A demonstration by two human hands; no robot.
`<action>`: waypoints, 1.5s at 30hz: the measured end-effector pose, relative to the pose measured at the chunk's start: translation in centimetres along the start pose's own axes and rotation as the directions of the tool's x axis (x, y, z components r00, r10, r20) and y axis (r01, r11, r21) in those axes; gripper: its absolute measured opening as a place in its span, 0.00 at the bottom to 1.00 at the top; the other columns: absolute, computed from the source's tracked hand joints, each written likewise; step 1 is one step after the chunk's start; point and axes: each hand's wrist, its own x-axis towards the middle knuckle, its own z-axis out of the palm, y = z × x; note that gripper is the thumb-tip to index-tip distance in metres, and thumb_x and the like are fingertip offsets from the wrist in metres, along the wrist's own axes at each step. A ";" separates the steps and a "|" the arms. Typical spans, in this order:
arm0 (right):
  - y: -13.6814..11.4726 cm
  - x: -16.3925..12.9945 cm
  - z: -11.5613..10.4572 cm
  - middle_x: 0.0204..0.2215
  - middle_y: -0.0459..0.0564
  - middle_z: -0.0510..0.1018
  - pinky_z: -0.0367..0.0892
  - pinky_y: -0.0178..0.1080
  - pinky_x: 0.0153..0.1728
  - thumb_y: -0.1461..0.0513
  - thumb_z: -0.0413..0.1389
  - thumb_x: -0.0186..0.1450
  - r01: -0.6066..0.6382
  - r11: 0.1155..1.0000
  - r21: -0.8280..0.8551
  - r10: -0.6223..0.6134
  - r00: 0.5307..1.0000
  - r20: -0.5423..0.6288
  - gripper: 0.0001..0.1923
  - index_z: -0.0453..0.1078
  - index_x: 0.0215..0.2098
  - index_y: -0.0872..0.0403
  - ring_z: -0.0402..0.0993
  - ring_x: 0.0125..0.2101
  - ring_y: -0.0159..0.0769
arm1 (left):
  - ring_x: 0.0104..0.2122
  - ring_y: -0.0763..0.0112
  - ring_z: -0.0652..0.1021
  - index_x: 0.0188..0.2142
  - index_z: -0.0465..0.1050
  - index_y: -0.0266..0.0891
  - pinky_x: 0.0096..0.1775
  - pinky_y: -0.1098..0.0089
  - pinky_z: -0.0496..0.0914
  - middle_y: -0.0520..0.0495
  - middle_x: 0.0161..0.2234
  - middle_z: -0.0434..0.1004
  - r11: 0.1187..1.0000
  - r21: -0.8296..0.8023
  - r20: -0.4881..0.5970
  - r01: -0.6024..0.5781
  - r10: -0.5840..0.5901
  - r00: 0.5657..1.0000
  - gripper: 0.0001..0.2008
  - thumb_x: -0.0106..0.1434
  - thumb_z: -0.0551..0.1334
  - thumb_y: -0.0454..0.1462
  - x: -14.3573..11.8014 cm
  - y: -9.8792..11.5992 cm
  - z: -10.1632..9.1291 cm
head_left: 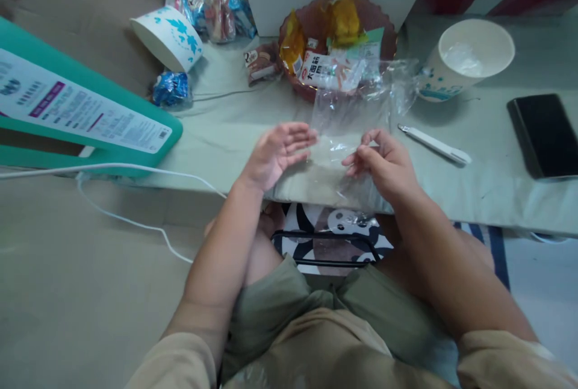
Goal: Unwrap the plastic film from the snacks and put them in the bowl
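Note:
A clear plastic bag (350,115) stands up from the near edge of the pale green table (497,190). My right hand (383,163) pinches the bag's lower right part between thumb and fingers. My left hand (275,151) is flat and spread, its fingertips touching or almost touching the bag's left side. Behind the bag sits a dark red bowl (383,31) filled with wrapped snacks.
A white pen-like tool (436,144) and a black phone (544,134) lie to the right. A paper cup (467,55) stands at the back right, another cup (167,37) lies tipped at the back left. A teal box (81,112) and white cable (135,196) are on the left.

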 end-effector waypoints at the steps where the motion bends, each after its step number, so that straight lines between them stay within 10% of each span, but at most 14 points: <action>1: 0.4 -0.1 0.0 0.24 0.41 0.80 0.70 0.34 0.22 0.49 0.65 0.60 -0.022 1.000 0.016 0.023 1.000 -0.016 0.21 0.59 0.35 0.48 0.75 0.19 0.31 | 0.43 0.59 0.85 0.44 0.73 0.38 0.41 0.65 0.79 0.40 0.41 0.84 0.997 0.046 0.076 0.064 -0.067 0.995 0.29 0.53 0.73 0.55 0.2 -0.5 0.6; 7: 1.3 -0.9 -1.3 0.46 0.49 0.84 0.68 0.34 0.21 0.54 0.66 0.59 0.010 1.000 0.023 -0.011 1.000 0.028 0.15 0.69 0.40 0.49 0.73 0.20 0.25 | 0.14 0.77 0.70 0.39 0.74 0.39 0.18 0.74 0.60 0.55 0.19 0.74 0.929 0.363 0.082 0.071 -0.108 0.991 0.05 0.65 0.65 0.39 1.2 -1.2 2.5; 14: 2.2 -0.8 -2.2 0.58 0.47 0.76 0.71 0.38 0.26 0.58 0.61 0.63 0.185 0.983 0.005 -0.184 0.981 -0.067 0.04 0.76 0.31 0.49 0.72 0.26 0.26 | 0.25 0.75 0.75 0.29 0.76 0.41 0.29 0.70 0.71 0.51 0.28 0.75 0.966 0.200 0.151 -0.164 0.135 0.979 0.04 0.59 0.66 0.38 1.3 -1.1 2.2; 19: 1.5 -1.7 -3.1 0.52 0.50 0.77 0.76 0.52 0.46 0.56 0.61 0.62 0.363 0.916 -0.169 -0.347 0.930 0.118 0.08 0.75 0.26 0.47 0.71 0.57 0.49 | 0.30 0.70 0.76 0.23 0.79 0.40 0.35 0.65 0.74 0.44 0.33 0.77 0.965 0.238 0.149 -0.108 0.073 0.986 0.12 0.57 0.64 0.43 1.1 -0.6 2.2; 26: 1.8 -1.8 -2.8 0.54 0.49 0.72 0.76 0.49 0.43 0.63 0.55 0.60 0.357 0.848 -0.393 -0.399 0.917 -0.027 0.15 0.67 0.16 0.51 0.73 0.35 0.35 | 0.25 0.75 0.71 0.17 0.74 0.39 0.33 0.70 0.68 0.48 0.23 0.72 0.848 0.518 -0.041 -0.115 0.158 0.987 0.22 0.65 0.63 0.46 2.0 -1.1 1.8; 31: 2.2 -1.1 -3.0 0.52 0.52 0.74 0.72 0.53 0.54 0.65 0.51 0.61 0.319 0.844 -0.432 -0.427 0.886 -0.181 0.07 0.71 0.33 0.48 0.75 0.54 0.44 | 0.33 0.73 0.75 0.24 0.73 0.39 0.37 0.70 0.71 0.49 0.33 0.74 0.806 0.518 0.084 -0.287 0.285 0.955 0.10 0.52 0.73 0.37 1.9 -1.2 1.5; 37: 1.9 -0.2 -3.4 0.64 0.55 0.70 0.74 0.50 0.53 0.54 0.52 0.68 0.194 0.952 -0.237 -0.242 0.951 -0.191 0.23 0.59 0.61 0.43 0.73 0.61 0.44 | 0.39 0.71 0.79 0.31 0.67 0.42 0.37 0.71 0.74 0.50 0.40 0.71 0.888 0.300 0.169 -0.349 0.310 0.936 0.15 0.51 0.73 0.36 1.5 -1.3 2.0; 40: 1.3 -0.2 -2.8 0.55 0.54 0.78 0.76 0.48 0.47 0.48 0.68 0.56 0.131 0.985 -0.114 -0.137 0.989 -0.050 0.40 0.59 0.62 0.43 0.79 0.52 0.45 | 0.39 0.69 0.81 0.41 0.68 0.48 0.38 0.69 0.76 0.51 0.43 0.73 0.927 0.279 0.110 -0.251 0.229 0.967 0.22 0.50 0.75 0.39 1.2 -1.1 2.5; 45: 0.7 -0.3 -1.9 0.29 0.44 0.79 0.76 0.43 0.41 0.51 0.68 0.55 0.059 0.997 0.054 -0.062 0.996 0.058 0.19 0.68 0.35 0.50 0.80 0.33 0.36 | 0.43 0.62 0.83 0.47 0.74 0.45 0.39 0.67 0.78 0.46 0.42 0.80 0.970 0.238 0.207 -0.052 0.001 0.978 0.24 0.52 0.75 0.45 1.2 -0.8 3.2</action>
